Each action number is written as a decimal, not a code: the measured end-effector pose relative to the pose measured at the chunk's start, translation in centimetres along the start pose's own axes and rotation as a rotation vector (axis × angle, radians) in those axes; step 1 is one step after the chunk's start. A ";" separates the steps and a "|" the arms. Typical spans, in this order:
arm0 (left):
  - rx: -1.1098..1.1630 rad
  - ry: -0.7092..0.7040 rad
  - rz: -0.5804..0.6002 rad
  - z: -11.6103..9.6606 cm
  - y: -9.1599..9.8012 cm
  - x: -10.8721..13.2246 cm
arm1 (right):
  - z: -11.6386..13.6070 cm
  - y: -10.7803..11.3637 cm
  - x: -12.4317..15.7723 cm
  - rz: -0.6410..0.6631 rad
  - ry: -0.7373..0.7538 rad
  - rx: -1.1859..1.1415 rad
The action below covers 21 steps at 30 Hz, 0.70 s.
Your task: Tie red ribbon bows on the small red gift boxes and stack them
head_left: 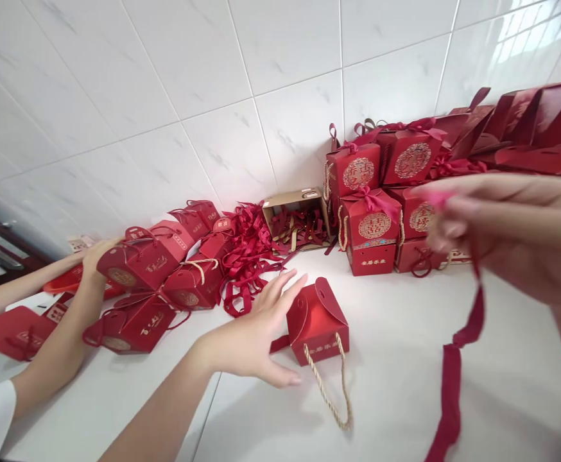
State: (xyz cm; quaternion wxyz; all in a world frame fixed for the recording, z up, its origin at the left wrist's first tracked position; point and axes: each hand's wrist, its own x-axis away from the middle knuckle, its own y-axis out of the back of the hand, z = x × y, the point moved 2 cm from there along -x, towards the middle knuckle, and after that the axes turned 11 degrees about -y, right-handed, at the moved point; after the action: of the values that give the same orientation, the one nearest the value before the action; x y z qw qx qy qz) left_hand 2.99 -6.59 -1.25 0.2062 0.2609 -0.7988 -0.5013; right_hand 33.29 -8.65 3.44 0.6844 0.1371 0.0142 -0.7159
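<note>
A small red gift box point(319, 321) with a twisted cord handle point(327, 391) sits on the white tabletop, its top flaps folded together. Close to the box's left side is my left hand point(256, 330), fingers spread and nothing held in it. On the right, raised near the camera, my right hand point(483, 224) pinches one end of a dark red ribbon point(451, 385). The ribbon dangles down past the lower edge of the view. A short dark red strip point(279, 344) shows between my left hand and the box.
Stacked red boxes point(374, 221) with ribbon bows stand right of an open cardboard box point(297, 224) holding ribbon strips. A heap of red ribbons point(246, 250) lies left of it. More red boxes point(140, 266) are at left, beside another person's arms point(76, 314). A tiled wall point(203, 83) rises behind.
</note>
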 end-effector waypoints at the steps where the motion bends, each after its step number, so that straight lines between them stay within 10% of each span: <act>1: 0.006 -0.002 0.043 -0.4 0.9 0.0 | -0.2 -0.9 -0.2 0.102 -0.032 -0.014; 6: 0.064 0.186 -0.218 -1.0 1.8 -2.3 | -3.0 -5.5 -1.3 0.495 -0.309 0.114; 12: 0.270 0.062 -0.289 -1.1 -1.2 -5.2 | -5.4 -7.6 -2.0 0.494 -0.384 0.157; 21: 0.503 -0.025 -0.233 -0.7 -0.8 -5.2 | -5.7 -7.7 -1.9 0.458 -0.318 0.300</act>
State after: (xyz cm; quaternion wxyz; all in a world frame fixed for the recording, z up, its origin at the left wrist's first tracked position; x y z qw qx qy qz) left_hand 7.61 -4.17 -2.07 0.0663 0.3877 -0.8653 -0.3109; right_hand 26.80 -5.13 -2.92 0.7936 0.1225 -0.2299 -0.5499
